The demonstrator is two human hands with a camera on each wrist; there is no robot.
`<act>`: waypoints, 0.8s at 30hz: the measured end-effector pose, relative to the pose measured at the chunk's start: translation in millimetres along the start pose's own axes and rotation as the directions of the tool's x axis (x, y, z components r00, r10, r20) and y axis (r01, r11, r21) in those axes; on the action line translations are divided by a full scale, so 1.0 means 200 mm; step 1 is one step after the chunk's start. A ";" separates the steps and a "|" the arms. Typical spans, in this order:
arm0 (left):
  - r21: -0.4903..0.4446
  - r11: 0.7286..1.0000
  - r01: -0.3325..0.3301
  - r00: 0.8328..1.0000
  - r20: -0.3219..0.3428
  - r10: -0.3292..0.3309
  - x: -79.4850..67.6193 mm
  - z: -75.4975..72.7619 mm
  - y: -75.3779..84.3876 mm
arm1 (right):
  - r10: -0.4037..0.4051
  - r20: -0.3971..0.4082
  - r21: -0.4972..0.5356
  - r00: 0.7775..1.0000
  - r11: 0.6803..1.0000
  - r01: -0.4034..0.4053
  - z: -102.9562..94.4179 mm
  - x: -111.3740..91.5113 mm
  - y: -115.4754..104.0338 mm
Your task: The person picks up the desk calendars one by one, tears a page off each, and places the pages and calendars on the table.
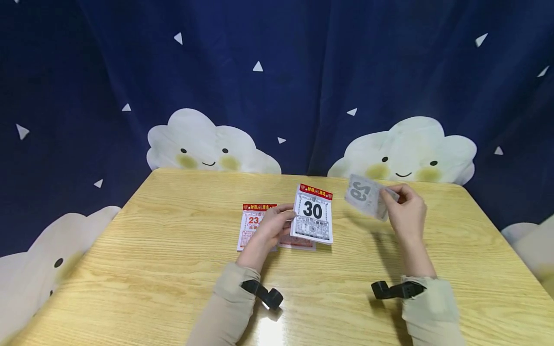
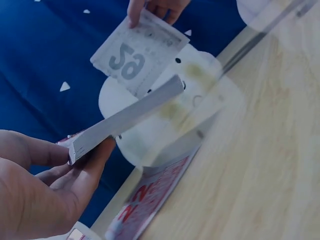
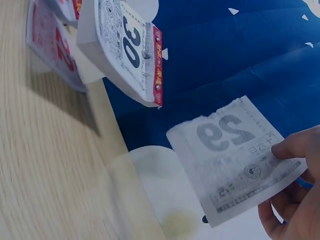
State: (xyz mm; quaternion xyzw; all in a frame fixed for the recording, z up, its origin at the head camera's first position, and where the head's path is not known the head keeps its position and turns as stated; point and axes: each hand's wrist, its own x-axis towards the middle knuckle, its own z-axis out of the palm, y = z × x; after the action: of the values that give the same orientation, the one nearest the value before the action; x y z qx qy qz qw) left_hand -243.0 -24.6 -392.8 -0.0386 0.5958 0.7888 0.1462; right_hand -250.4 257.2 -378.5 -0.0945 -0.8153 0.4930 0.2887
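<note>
Tear-off calendar pad [image 1: 313,216], top sheet "30", raised tilted off the wooden surface [image 1: 143,269]; gripped at its left edge by left hand [image 1: 271,227], fingers [image 2: 90,167] curled round it. Loose sheet "29" [image 1: 364,196], held in the air right of the pad; pinched at one edge by right hand [image 1: 406,211], fingers [image 3: 295,146] pressed together on it. Red-printed sheets, "23" [image 1: 252,226], flat on the surface beneath the pad.

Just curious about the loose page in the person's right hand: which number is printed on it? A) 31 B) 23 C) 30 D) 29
D: the torn-off page pinched by the right hand reads 29, while the calendar pad gripped by the left hand shows 30.
</note>
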 end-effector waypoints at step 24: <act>0.174 0.985 0.012 0.998 -0.055 -0.002 0.03 0.19 -0.12 | -0.313 0.035 -0.525 0.949 0.802 0.284 -0.05 -0.10 -0.12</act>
State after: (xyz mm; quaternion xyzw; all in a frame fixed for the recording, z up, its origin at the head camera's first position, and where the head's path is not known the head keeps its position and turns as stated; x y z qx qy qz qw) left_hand -238.0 18.9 -406.4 -0.0495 0.6661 0.7317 0.1355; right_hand -224.9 244.7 -362.7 -0.0533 -0.9150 0.1979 0.3475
